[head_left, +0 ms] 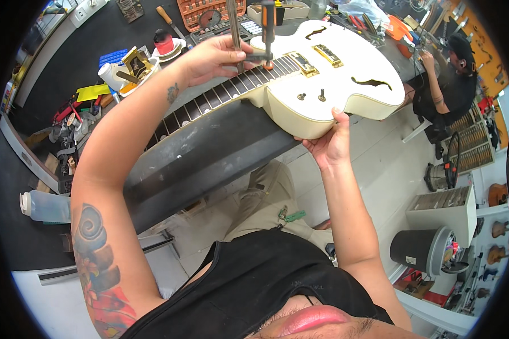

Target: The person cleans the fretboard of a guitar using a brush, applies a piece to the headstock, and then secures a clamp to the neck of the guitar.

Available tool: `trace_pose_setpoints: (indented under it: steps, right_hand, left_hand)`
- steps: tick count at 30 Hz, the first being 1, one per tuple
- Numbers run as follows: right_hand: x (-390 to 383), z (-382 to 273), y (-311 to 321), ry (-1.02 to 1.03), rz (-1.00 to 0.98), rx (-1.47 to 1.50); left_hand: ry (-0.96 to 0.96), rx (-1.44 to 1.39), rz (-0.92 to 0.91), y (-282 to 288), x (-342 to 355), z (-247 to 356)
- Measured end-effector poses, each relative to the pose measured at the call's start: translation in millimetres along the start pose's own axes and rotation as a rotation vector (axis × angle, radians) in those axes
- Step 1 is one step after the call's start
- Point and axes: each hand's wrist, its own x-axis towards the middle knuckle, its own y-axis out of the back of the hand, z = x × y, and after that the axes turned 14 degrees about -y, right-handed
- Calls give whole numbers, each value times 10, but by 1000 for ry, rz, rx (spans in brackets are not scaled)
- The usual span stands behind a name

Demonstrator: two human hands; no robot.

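A cream-white hollow-body guitar [300, 104] with f-holes and gold-edged pickups lies face up, its neck running to the lower left along the bench. Upright at the neck's body end stands a bar clamp [268, 28] with a metal bar and an orange-and-black handle. Its orange pad sits on the fretboard [232, 86]. My left hand [218, 59] closes around the clamp's bar and arm, above the frets. With thumb on top and fingers beneath, my right hand [331, 141] grips the near edge of the guitar body. What lies under the neck is hidden.
On the dark bench [56, 62] are a white tub with tools [136, 73], a red-topped container [164, 42], an orange tool case [209, 14] and a bottle of clear liquid [45, 205]. Another person [452, 85] sits at the far right. A black bin [418, 251] stands lower right.
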Motion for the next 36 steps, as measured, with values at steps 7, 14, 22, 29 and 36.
trace_pose_setpoints:
  steps: [7, 14, 22, 29, 36]
  right_hand:
    - [-12, 0, 51, 40, -39, 13]
    - [-37, 30, 28, -28, -50, 16]
    - [-187, -86, 192, -109, 103, -287]
    - [-527, -1168, -36, 324, 296, -1183]
    - [502, -1492, -1232, 627, -457, -885]
  left_hand:
    - [42, -145, -38, 3, 46, -115]
    - [-51, -221, -51, 37, 7, -218]
    - [-83, -280, -66, 57, 38, -302]
    - [-66, -226, -48, -12, -56, -231]
    - [-99, -229, -68, -22, -35, -222]
